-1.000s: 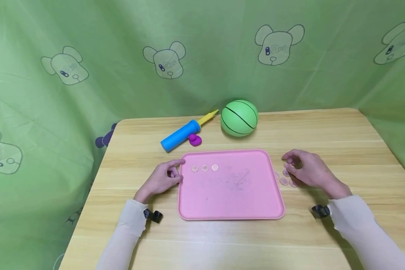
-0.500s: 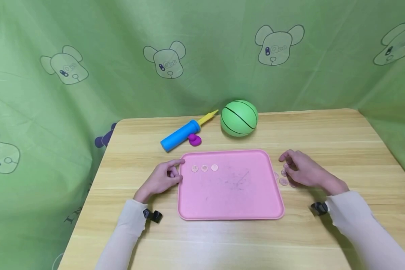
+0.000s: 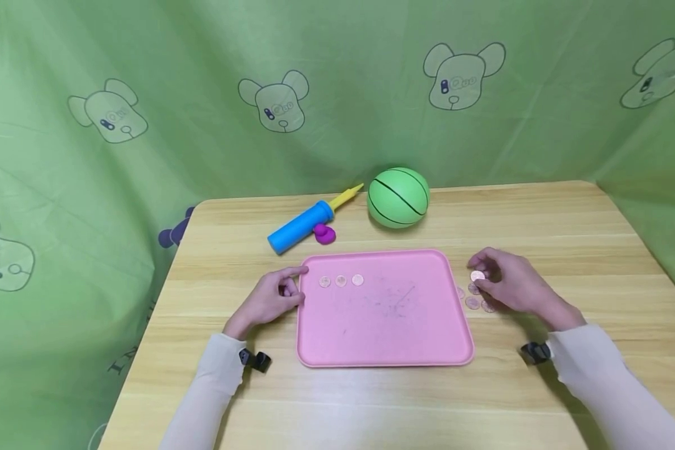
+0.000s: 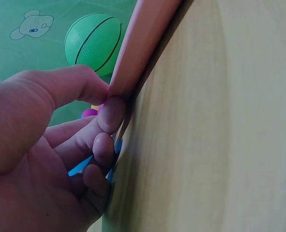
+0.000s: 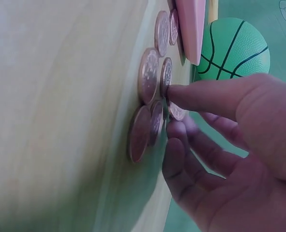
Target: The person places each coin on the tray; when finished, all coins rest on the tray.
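Observation:
My left hand (image 3: 267, 298) holds the left rim of a pink tray (image 3: 388, 340); in the left wrist view the thumb and index finger meet at the tray's edge. Three coins (image 3: 340, 281) lie in a row near the tray's upper left. To the right of the tray, my right hand (image 3: 514, 282) pinches a copper-coloured coin (image 3: 477, 275) between thumb and fingers, just over a cluster of several loose coins (image 3: 472, 303) on the table. The right wrist view shows the held coin (image 5: 176, 111) partly hidden behind the thumb, with other coins (image 5: 148, 75) lying flat beside it.
Behind the tray lie a blue hand pump (image 3: 298, 230) with a yellow nozzle and a small purple object (image 3: 326, 235). A green ball (image 3: 398, 197) with black lines sits at the wooden table's back edge. A green curtain (image 3: 360, 125) hangs behind.
My right hand shifted slightly left, then back right. A coin at its fingertips now shows brighter and more fully. The left hand, tray and row of coins stay in place.

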